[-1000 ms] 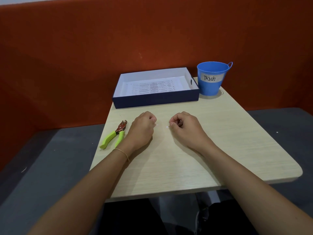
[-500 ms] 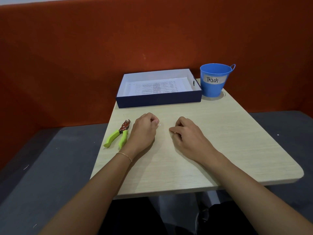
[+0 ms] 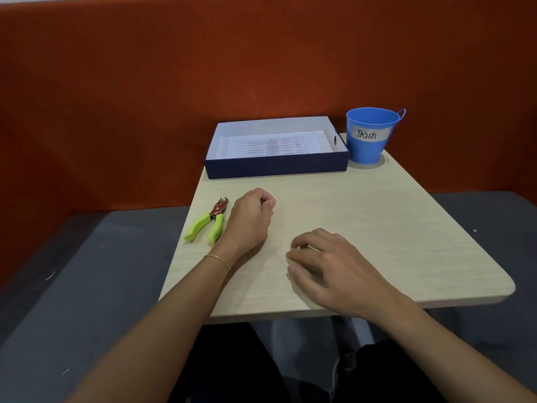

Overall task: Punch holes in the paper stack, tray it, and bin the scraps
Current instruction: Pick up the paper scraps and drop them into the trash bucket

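Now: hole punch (image 3: 207,221) lying idle. Left hand (image 3: 250,222) staying clenched beside it, contents hidden. 1 white fleck (image 3: 279,207), likely a scrap, sitting just off its thumb. Paper stack (image 3: 273,144) lying in the tray (image 3: 276,168). Right hand (image 3: 334,266) drawing back toward the near edge, fingers slackening, gripping nothing. Trash bucket (image 3: 369,149) waiting, so binning is pending.

Whatever may be enclosed by the curled fingers (image 3: 261,196) of the left hand (image 3: 250,225) is hidden. A white speck (image 3: 279,207) just beside its thumb is too small to be identified. The fingertips (image 3: 294,257) of the right hand (image 3: 337,266) are blurred.
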